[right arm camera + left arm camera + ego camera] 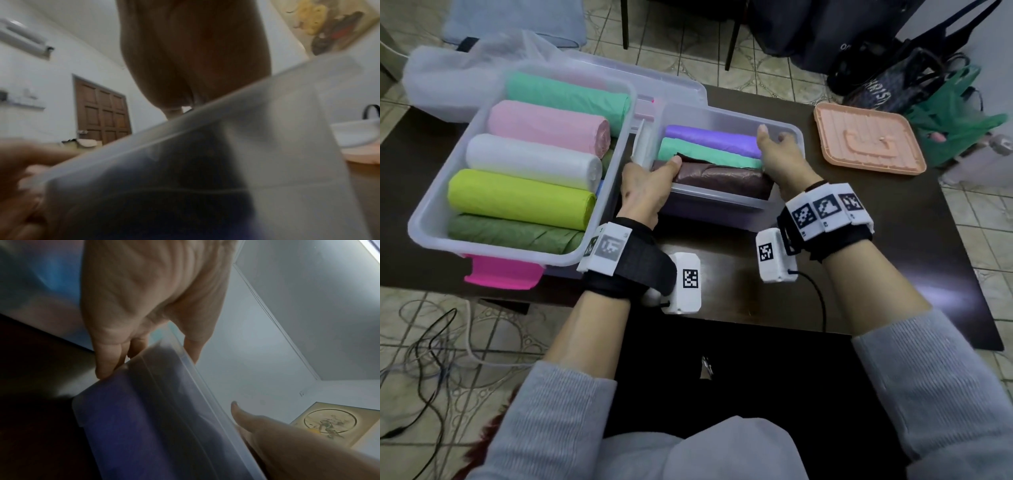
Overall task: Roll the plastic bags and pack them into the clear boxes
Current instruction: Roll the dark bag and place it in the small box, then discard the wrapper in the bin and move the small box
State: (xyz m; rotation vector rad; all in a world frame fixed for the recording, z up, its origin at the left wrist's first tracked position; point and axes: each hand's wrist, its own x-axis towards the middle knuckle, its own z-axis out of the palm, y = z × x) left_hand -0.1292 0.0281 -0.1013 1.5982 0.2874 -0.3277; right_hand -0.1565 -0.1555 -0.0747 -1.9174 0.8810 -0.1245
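Observation:
A small clear box [722,202] stands mid-table with a purple roll [709,137], a mint roll [705,152] and a dark brown roll [722,176] lying side by side in it. My left hand [650,185] grips its near-left corner, thumb inside on the brown roll, fingers down the outer wall [195,369]. My right hand [779,154] is at the box's right end, with fingers curled at the right wall and thumb raised. In the right wrist view the box wall [267,113] hides those fingers. A large clear box [493,250] to the left holds several rolls.
A pink-orange tray lid [866,137] lies at the table's right back. A clear lid [654,78] and a loose white plastic bag [448,78] lie behind the boxes. A pink clip [503,274] juts from the large box over the table's front edge. Bags stand on the floor [955,120].

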